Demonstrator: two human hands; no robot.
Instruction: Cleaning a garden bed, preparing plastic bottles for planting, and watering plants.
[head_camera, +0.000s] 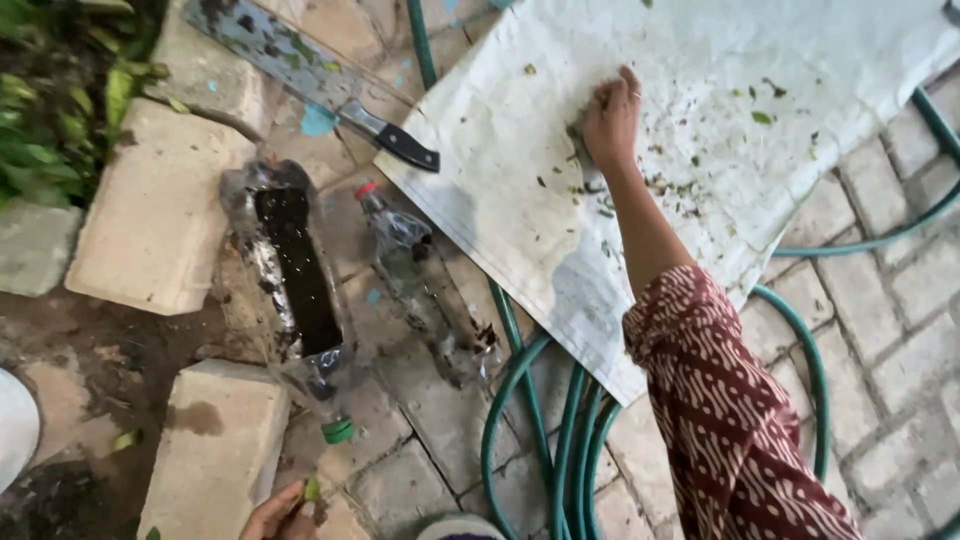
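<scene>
Right hand (612, 122) lies on the white sheet (500, 130), fingers bent together over a small clump of plant scraps (583, 160) and closed on it. The sleeve (725, 410) of this arm is dark red with a white pattern. Around the hand, small green and brown leaf bits (690, 185) lie scattered on the sheet.

Left hand (280, 515) shows only partly at the bottom edge of the view, near the lower corner of the sheet; its fingers pinch a small green leaf (312, 489).

Beside the left edge of the sheet, a large knife (310, 75) rests on the paving stones (900, 290), with its black handle just touching the sheet's corner. Below the knife, left of the sheet, two cut plastic bottles lie on their sides. The bottle with the green cap (295, 290) holds dark soil in its opened side. The bottle with the red cap (420, 285) is nearer to the sheet and looks almost empty. A green hose (560, 440) runs under the sheet and makes loops below it. Further left from the bottles are pale concrete blocks (150, 210) and some green plants (60, 90).
</scene>
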